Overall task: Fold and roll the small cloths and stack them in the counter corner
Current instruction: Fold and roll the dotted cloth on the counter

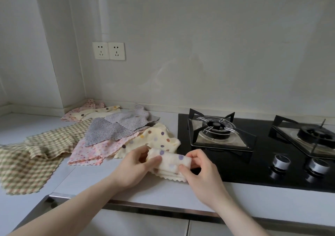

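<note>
A cream cloth with coloured dots (170,160) is partly rolled at the counter's front, by the hob's left edge. My left hand (139,165) grips the roll's left end, and my right hand (197,168) pinches its right end. Its unrolled tail with a scalloped edge lies on the counter under my hands. Loose cloths lie behind: another cream dotted cloth (154,138), a pink floral cloth (90,150), a grey dotted cloth (108,130) and a green checked cloth (32,156). Near the counter corner lie a pink cloth (90,105) and a cream dotted cloth (97,112).
A black gas hob (253,163) with two burners and two knobs fills the counter to the right, touching the rolled cloth's side. Two wall sockets (108,51) sit above the corner. The counter's metal front edge (145,205) runs below my forearms.
</note>
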